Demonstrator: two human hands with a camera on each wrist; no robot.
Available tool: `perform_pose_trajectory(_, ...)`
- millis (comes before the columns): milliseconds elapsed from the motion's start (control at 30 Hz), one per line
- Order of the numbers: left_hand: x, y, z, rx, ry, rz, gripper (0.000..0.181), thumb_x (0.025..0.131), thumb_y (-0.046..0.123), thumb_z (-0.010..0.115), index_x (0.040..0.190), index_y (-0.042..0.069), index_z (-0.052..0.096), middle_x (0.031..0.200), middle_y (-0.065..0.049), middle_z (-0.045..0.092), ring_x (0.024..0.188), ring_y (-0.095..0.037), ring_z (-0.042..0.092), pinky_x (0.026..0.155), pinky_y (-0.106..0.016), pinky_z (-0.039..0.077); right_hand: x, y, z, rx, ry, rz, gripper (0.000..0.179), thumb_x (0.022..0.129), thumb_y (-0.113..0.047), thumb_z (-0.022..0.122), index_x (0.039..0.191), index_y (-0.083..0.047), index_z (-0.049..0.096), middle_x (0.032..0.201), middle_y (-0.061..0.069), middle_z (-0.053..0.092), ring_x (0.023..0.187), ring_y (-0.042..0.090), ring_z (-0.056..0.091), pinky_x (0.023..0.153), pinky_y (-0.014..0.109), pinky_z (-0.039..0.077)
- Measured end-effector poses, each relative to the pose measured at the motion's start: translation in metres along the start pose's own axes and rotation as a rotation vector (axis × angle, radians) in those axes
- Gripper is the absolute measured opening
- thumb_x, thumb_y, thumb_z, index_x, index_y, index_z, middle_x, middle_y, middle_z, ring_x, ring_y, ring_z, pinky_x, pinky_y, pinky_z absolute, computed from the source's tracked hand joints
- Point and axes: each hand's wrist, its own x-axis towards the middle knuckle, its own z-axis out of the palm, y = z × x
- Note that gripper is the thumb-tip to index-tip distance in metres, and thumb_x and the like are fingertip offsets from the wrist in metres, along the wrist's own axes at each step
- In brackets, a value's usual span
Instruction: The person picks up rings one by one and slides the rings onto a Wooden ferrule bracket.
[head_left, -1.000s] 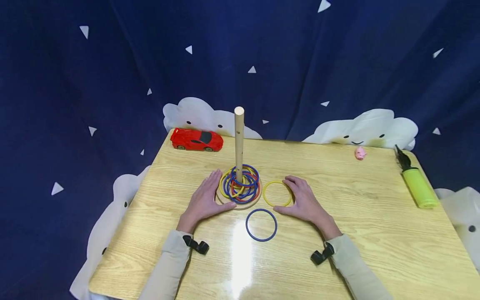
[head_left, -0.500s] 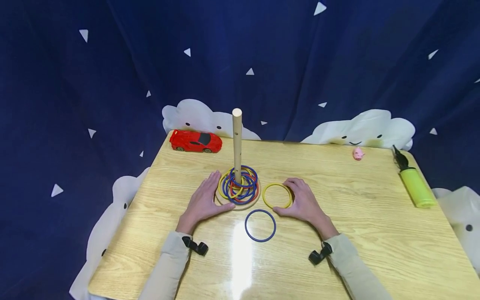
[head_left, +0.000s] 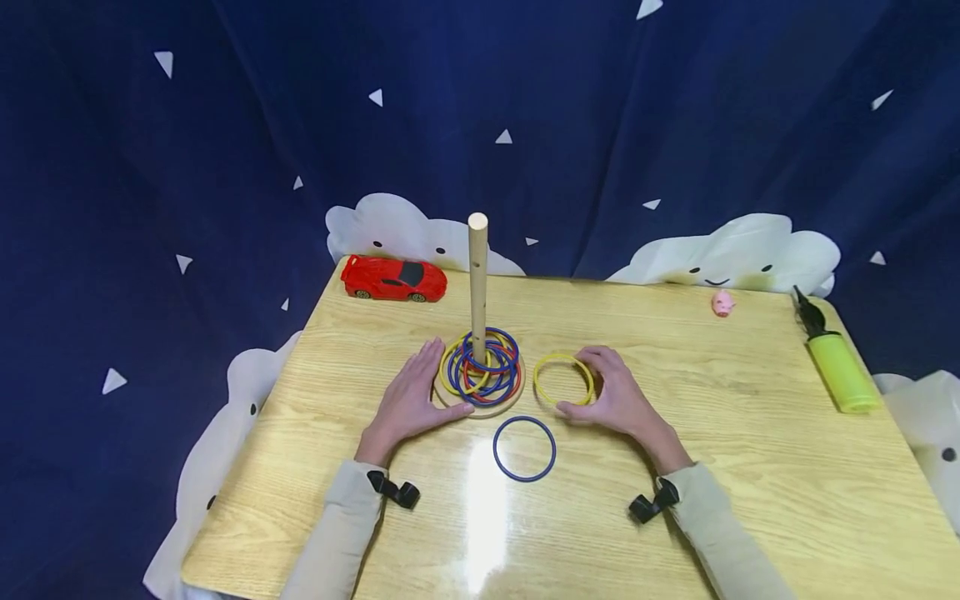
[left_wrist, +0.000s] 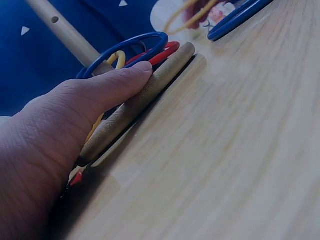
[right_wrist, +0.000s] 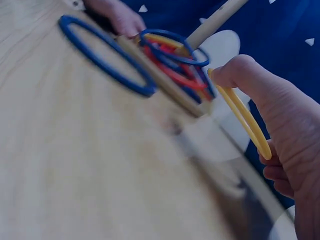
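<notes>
A wooden ring-toss stand has an upright post (head_left: 477,283) and a round base (head_left: 491,412). Blue, red and yellow rings (left_wrist: 150,37) lie in a loose heap around the foot of the post. My left hand (head_left: 408,400) holds the base, fingers along its left side and thumb over the front rim. To the right of the stand, my right hand (head_left: 618,400) pinches a yellow ring (right_wrist: 240,112) between thumb and fingers. The right wrist view shows that ring raised and tilted. A loose blue ring (head_left: 524,479) lies flat on the table in front of the base.
At the table's (head_left: 247,508) back left stands a red toy car (head_left: 393,278). A small pink pig toy (head_left: 723,303) sits near the back edge. Farther right lies a yellow-green balloon pump (head_left: 842,371) with a black nozzle. A dark blue curtain (head_left: 585,133) hangs behind the table.
My right hand has lifted the yellow ring slightly and moved it a little to the right. My left hand stays on the base, and the blue ring lies where it was.
</notes>
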Motion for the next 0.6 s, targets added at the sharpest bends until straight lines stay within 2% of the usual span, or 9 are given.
perform_pose_trajectory(167, 0.0, 0.001, -0.001, -0.003, -0.004, -0.002, 0.131, 0.076, 0.089, 0.063, 0.169, 0.012, 0.014, 0.176, -0.002, 0.014, 0.162, -0.018, 0.009, 0.131, -0.041, 0.015, 0.011, -0.011, -0.021, -0.022, 0.014, -0.022, 0.082, 0.065, -0.036, 0.097, 0.13, 0.004, 0.064, 0.135, 0.017, 0.059, 0.13, 0.038, 0.052, 0.11, 0.058, 0.042)
perform_pose_trajectory(433, 0.001, 0.002, -0.001, -0.001, -0.005, -0.006, 0.13, 0.076, 0.088, 0.065, 0.169, 0.012, 0.014, 0.176, -0.001, 0.013, 0.162, -0.018, 0.009, 0.131, -0.041, 0.015, 0.04, -0.038, -0.057, -0.018, 0.079, -0.113, 0.082, 0.062, -0.032, 0.098, 0.13, -0.001, 0.065, 0.135, 0.014, 0.062, 0.13, 0.035, 0.054, 0.108, 0.061, 0.041)
perform_pose_trajectory(533, 0.0, 0.002, -0.001, -0.003, -0.011, -0.011, 0.13, 0.076, 0.088, 0.065, 0.169, 0.012, 0.014, 0.176, 0.0, 0.012, 0.162, -0.018, 0.009, 0.131, -0.041, 0.014, 0.052, -0.049, -0.069, -0.007, 0.107, -0.169, 0.082, 0.06, -0.031, 0.097, 0.129, 0.001, 0.066, 0.134, 0.015, 0.064, 0.128, 0.034, 0.056, 0.108, 0.055, 0.043)
perform_pose_trajectory(600, 0.0, 0.003, -0.001, -0.002, -0.016, -0.015, 0.13, 0.076, 0.088, 0.064, 0.169, 0.012, 0.014, 0.176, 0.0, 0.012, 0.162, -0.018, 0.009, 0.131, -0.04, 0.013, 0.061, -0.056, -0.076, 0.004, 0.127, -0.204, 0.082, 0.059, -0.03, 0.097, 0.129, 0.002, 0.066, 0.132, 0.015, 0.065, 0.127, 0.034, 0.057, 0.109, 0.046, 0.043)
